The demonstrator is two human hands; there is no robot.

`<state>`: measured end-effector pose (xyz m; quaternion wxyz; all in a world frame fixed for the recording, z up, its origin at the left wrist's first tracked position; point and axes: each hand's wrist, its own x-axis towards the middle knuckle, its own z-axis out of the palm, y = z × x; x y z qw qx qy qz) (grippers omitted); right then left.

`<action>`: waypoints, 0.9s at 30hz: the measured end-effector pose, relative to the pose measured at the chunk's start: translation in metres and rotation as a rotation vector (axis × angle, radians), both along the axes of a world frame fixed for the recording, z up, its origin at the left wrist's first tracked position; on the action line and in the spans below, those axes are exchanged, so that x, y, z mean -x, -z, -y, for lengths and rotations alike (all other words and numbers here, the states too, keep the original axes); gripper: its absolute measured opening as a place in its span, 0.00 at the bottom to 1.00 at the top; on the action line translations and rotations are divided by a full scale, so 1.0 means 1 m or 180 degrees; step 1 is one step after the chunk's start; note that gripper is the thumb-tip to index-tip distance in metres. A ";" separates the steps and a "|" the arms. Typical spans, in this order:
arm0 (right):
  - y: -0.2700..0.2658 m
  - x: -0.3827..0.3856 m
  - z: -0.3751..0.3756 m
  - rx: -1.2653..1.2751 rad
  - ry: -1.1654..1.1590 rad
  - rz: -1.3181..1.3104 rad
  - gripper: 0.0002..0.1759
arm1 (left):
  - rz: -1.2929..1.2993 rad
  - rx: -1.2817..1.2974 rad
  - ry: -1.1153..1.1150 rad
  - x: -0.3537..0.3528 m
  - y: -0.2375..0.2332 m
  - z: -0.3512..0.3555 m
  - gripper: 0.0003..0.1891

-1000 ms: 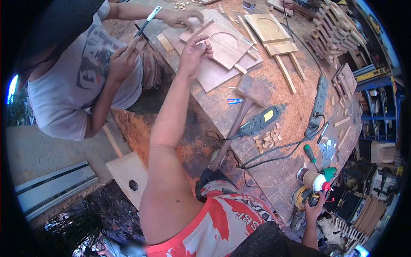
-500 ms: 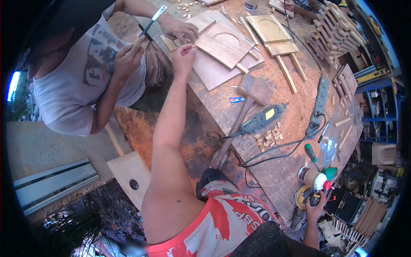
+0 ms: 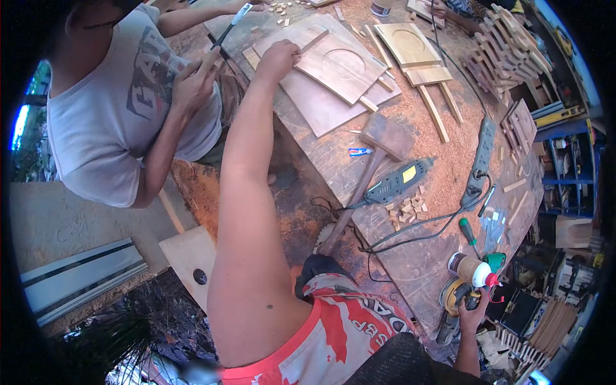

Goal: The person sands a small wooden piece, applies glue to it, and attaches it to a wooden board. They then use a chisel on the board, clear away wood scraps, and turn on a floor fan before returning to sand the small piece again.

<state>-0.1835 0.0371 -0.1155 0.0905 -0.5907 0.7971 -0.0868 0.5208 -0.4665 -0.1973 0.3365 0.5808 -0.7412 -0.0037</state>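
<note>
- Tabletop [image 3: 410, 260]: worn wood, running diagonally across the view; orange sawdust [image 3: 443, 157] over its middle.
- Co-worker in a grey printed shirt [image 3: 106, 138]: at the tabletop's left side; one hand [image 3: 192, 90] grips a slim dark tool with a pale tip.
- Stacked wooden pieces [image 3: 510, 54]: upper right, dark and light, piled unevenly.
- Pale flat board [image 3: 314, 112]: on the tabletop, in front of the co-worker.
- Recessed board [image 3: 350, 80]: lies over the pale flat board, shallow circle cut in its face; narrow wood strip [image 3: 314, 42] along its upper-left edge.
- Second recessed board [image 3: 398, 45]: to the right, well apart from the left hand; two sticks [image 3: 434, 114] extend below it.
- Mallet [image 3: 387, 136]: head near the recessed board's lower corner, handle toward the wearer.
- Rotary tool [image 3: 399, 181]: dark body, yellow label, just beside the mallet.
- Power strip [image 3: 478, 157]: right of the rotary tool, cable plugged in.
- Sander [image 3: 452, 295]: yellow and black, near edge; bottle [image 3: 463, 266] with white cap and red tip overlaps it in view.
- Left hand [image 3: 280, 59]: fingers curled at the recessed board's left corner; cannot tell whether anything is pinched.
- Right hand [image 3: 473, 312]: fingers bent by the sander and the bottle's tip; cannot tell which it grips.
- Screwdriver [image 3: 468, 231]: green handle, above the bottle.
- Offcuts [image 3: 410, 208]: small heap beside the rotary tool.
</note>
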 end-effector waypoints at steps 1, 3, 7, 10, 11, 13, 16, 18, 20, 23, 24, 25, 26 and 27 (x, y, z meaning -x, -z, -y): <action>-0.001 -0.002 0.001 0.0008 0.0007 -0.0006 0.42 | 0.0287 -0.0040 0.0154 0.000 -0.001 0.004 0.06; -0.004 -0.007 0.002 0.0006 0.0079 -0.0003 0.42 | 0.0512 -0.0150 0.0183 0.003 -0.004 0.008 0.05; -0.004 -0.006 0.002 0.0038 0.0084 0.0017 0.41 | 0.0882 -0.0347 0.0200 0.002 -0.001 0.017 0.09; 0.000 -0.005 0.000 0.0042 0.0203 -0.0036 0.41 | 0.0923 -0.0360 0.0326 -0.002 -0.001 0.021 0.09; -0.001 -0.006 0.001 0.0035 0.0235 -0.0024 0.41 | 0.0925 -0.0369 0.0328 -0.002 -0.003 0.021 0.09; -0.001 -0.008 0.002 0.0033 0.0260 -0.0011 0.41 | 0.0986 -0.0598 0.0413 -0.003 -0.010 0.021 0.09; 0.001 -0.004 0.002 0.0060 0.0189 -0.0006 0.41 | 0.0998 -0.0708 0.0471 -0.003 -0.015 0.025 0.09; 0.003 -0.003 0.001 0.0128 0.0133 -0.0114 0.42 | 0.0983 -0.0736 0.0455 -0.004 -0.014 0.028 0.10; 0.002 -0.005 0.001 0.0084 0.0209 -0.0042 0.42 | 0.0964 -0.0764 0.0435 -0.005 -0.014 0.026 0.11; -0.003 -0.011 0.002 -0.0005 0.0339 -0.0014 0.42 | 0.0589 -0.0504 0.0377 -0.002 -0.011 0.014 0.08; -0.004 -0.012 0.003 -0.0060 0.0387 -0.0040 0.42 | 0.0314 -0.0321 0.0077 -0.001 -0.006 0.005 0.09; -0.002 -0.009 0.008 -0.0048 0.0335 -0.0046 0.42 | 0.0041 -0.0134 -0.0258 -0.003 -0.005 -0.008 0.10; 0.002 -0.004 0.002 -0.0006 0.0314 0.0009 0.42 | 0.0038 -0.0140 -0.0279 0.001 -0.003 -0.021 0.10; 0.003 -0.003 0.000 0.0039 0.0293 0.0061 0.42 | 0.0130 -0.0322 -0.0429 0.010 -0.004 -0.035 0.13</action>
